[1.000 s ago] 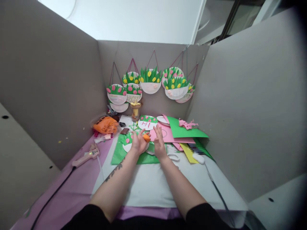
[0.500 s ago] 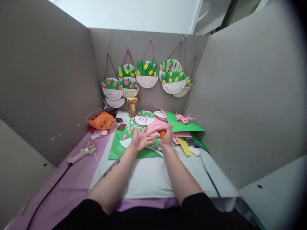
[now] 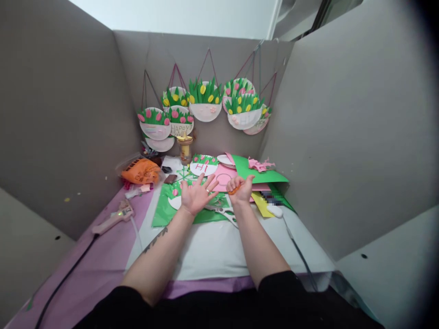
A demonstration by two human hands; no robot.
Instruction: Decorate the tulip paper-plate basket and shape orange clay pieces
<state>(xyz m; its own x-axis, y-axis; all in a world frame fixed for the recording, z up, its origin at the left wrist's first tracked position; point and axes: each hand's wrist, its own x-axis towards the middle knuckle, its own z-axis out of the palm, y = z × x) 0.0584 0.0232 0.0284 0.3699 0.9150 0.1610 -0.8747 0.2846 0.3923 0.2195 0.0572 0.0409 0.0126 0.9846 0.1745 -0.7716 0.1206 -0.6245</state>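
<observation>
My left hand [image 3: 196, 197] is held palm up above the table with its fingers spread, nothing in it. Beside it my right hand [image 3: 243, 191] is closed around a small orange thing [image 3: 234, 190], which shows only in part between the fingers; its kind is unclear. White-handled scissors [image 3: 229, 214] lie below and between the hands, on a green sheet in a clear sleeve [image 3: 160, 214]. Partly behind my left hand is a half paper plate with paper tulips [image 3: 174, 202]. A similar plate lettered "HI" [image 3: 203, 168] lies farther back.
A pink glue gun [image 3: 115, 219] with a black cord lies at left. Near it sits an orange bag [image 3: 141, 171]. A jar [image 3: 185, 151] stands at the back. Green card [image 3: 262, 174] and yellow paper [image 3: 262, 204] lie at right. Flower plates [image 3: 206, 112] hang on the grey partition.
My hands have moved apart. My right hand has turned, its thumb now pointing outward and its fingers curled over the orange thing. My left hand's fingers are spread wider. The view has shifted slightly.
</observation>
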